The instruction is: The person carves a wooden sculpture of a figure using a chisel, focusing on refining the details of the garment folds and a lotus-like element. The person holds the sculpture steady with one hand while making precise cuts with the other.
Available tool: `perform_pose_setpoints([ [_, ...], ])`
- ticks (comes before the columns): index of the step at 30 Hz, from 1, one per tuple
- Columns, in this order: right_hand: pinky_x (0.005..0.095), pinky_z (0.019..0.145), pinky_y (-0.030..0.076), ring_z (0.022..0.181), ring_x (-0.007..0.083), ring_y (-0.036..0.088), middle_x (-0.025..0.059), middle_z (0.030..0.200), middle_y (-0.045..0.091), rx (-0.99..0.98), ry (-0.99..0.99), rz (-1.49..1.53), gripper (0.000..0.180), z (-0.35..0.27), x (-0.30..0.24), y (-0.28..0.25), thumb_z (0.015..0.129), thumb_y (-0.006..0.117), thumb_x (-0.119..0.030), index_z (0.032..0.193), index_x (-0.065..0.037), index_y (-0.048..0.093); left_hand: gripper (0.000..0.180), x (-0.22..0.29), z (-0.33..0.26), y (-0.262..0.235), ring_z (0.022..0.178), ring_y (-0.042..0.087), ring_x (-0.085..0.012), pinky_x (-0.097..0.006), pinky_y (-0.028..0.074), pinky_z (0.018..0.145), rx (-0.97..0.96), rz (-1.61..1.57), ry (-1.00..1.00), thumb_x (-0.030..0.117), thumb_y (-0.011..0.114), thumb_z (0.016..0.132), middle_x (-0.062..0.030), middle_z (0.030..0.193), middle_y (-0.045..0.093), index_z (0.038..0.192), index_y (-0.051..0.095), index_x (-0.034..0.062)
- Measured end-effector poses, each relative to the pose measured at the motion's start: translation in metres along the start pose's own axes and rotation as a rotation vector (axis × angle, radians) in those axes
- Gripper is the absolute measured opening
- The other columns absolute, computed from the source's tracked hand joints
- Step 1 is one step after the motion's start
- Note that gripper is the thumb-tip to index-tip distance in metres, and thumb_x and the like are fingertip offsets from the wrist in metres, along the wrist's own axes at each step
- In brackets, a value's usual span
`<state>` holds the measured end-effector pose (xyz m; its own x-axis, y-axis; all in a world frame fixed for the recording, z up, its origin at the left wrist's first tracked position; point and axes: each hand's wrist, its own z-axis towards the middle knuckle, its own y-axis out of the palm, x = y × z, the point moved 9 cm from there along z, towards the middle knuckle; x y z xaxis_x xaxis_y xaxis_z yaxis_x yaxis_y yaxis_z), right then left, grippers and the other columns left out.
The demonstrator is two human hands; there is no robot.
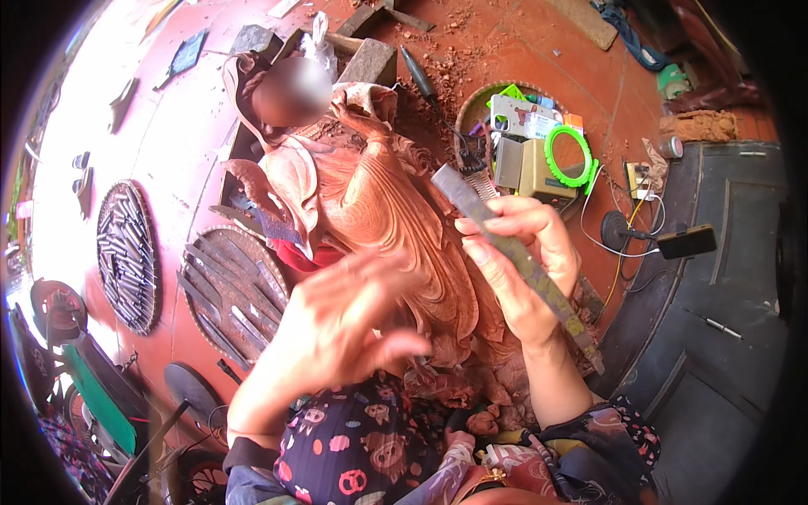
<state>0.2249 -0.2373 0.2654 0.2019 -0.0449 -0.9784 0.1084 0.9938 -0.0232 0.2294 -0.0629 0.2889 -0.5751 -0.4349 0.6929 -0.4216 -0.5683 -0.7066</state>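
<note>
Raised at the right of centre, my right hand (526, 269) grips a long flat grey bar (532, 273) with yellowish mottled patches. It looks like metal, and its square end points up and left. My left hand (349, 316), blurred by motion, hovers over the lower left of the carving with its thumb and fingers apart and nothing in it. Beneath both hands lies a large reddish wooden statue (379, 198), carved with flowing robe folds. Its head end is at the top, and my hands and forearms hide parts of its lower end.
A round basket (156, 252) of slim chisels and a tray (204, 335) of flat blades sit at left. Another basket (461, 126) holds a green-rimmed ring (547, 160) and boxes. A phone (686, 241) stands near a dark cabinet (715, 337). Wood chips litter the tiled floor.
</note>
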Motion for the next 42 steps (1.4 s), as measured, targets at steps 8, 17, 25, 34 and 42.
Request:
perform_pose_setpoints([
  [8, 0.0295, 0.086, 0.057, 0.095, 0.0175, 0.066, 0.0165, 0.112, 0.060, -0.037, -0.085, 0.047, 0.017, 0.004, 0.000, 0.021, 0.090, 0.069, 0.005, 0.099, -0.001, 0.056, 0.066, -0.017, -0.010, 0.001, 0.099, 0.064, -0.0305, -0.041, 0.049, 0.092, 0.266, 0.188, -0.005, 0.035, 0.080, 0.081, -0.0076, 0.109, 0.068, 0.139, 0.063, 0.0070],
  [17, 0.0358, 0.096, 0.056, 0.113, 0.0274, 0.069, 0.0230, 0.129, 0.065, -0.268, 0.271, 0.241, 0.028, 0.036, 0.005, 0.026, 0.100, 0.059, -0.003, 0.124, 0.010, 0.065, 0.056, -0.010, -0.010, 0.006, 0.095, 0.066, -0.0286, -0.041, 0.053, 0.084, 0.352, 0.094, 0.092, 0.033, 0.078, 0.083, -0.0102, 0.105, 0.069, 0.130, 0.067, 0.0042],
  [25, 0.0215, 0.063, 0.050, 0.074, 0.0075, 0.063, 0.0043, 0.095, 0.066, -0.338, 0.204, 0.097, 0.011, 0.080, -0.001, 0.036, 0.094, 0.072, -0.005, 0.104, 0.000, 0.072, 0.040, 0.002, -0.006, -0.017, 0.088, 0.068, -0.0209, -0.032, 0.054, 0.072, 0.509, -0.120, 0.265, 0.020, 0.086, 0.079, -0.0069, 0.095, 0.070, 0.113, 0.072, 0.0055],
  [34, 0.0376, 0.063, 0.055, 0.076, 0.0256, 0.069, 0.0120, 0.082, 0.068, -0.243, -0.537, -0.384, 0.018, 0.069, -0.062, 0.164, 0.089, 0.074, -0.015, 0.095, 0.000, 0.066, 0.032, -0.116, -0.034, -0.014, 0.080, 0.067, -0.0233, -0.035, 0.054, 0.075, 0.549, -0.335, -0.419, 0.008, 0.083, 0.079, -0.0115, 0.084, 0.068, 0.107, 0.070, -0.0026],
  [42, 0.0453, 0.056, 0.054, 0.058, 0.0289, 0.070, 0.0133, 0.065, 0.068, -0.412, -0.567, -0.278, 0.035, 0.040, -0.057, 0.222, 0.092, 0.064, -0.036, 0.076, -0.005, 0.068, 0.029, -0.133, -0.058, -0.012, 0.079, 0.068, -0.0261, -0.036, 0.054, 0.074, 0.515, -0.066, -0.522, 0.007, 0.081, 0.078, -0.0125, 0.084, 0.068, 0.104, 0.070, -0.0013],
])
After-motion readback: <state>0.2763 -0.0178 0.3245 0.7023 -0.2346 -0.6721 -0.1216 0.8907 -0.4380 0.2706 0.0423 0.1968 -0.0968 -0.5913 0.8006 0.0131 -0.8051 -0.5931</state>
